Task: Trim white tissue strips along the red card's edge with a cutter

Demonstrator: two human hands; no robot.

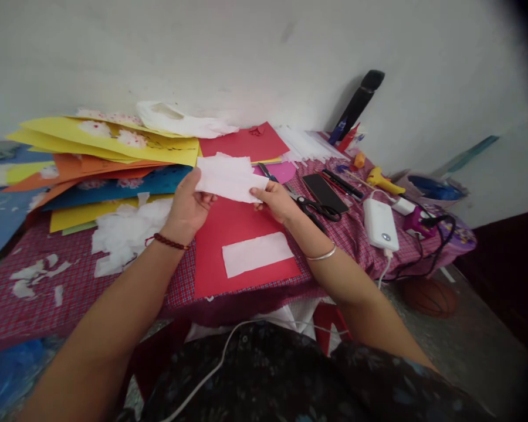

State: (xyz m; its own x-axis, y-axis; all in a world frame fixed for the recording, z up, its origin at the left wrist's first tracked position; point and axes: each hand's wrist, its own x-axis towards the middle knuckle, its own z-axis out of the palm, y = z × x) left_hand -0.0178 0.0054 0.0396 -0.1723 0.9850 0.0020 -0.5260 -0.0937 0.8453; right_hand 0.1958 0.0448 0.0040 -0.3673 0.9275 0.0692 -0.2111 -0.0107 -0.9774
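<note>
Between my two hands are white tissue paper pieces (226, 177), held up above a red sheet of paper (211, 258). My left hand (190, 202) grips their left edge, thumb on top and fingers curled underneath. At the right end, my right hand (273, 199) pinches a corner between thumb and fingers. Another white tissue strip (257, 254) lies flat on the red sheet, nearer to me. Black-handled scissors (314, 206) rest just right of my right hand, their blades partly hidden.
Yellow card sheets (167, 151) and torn white tissue (127, 225) lie on the left. A dark phone (324, 192), a white power bank (381, 225) with cables and a yellow glue gun (385, 180) are on the right. A checked cloth (83, 281) covers the table.
</note>
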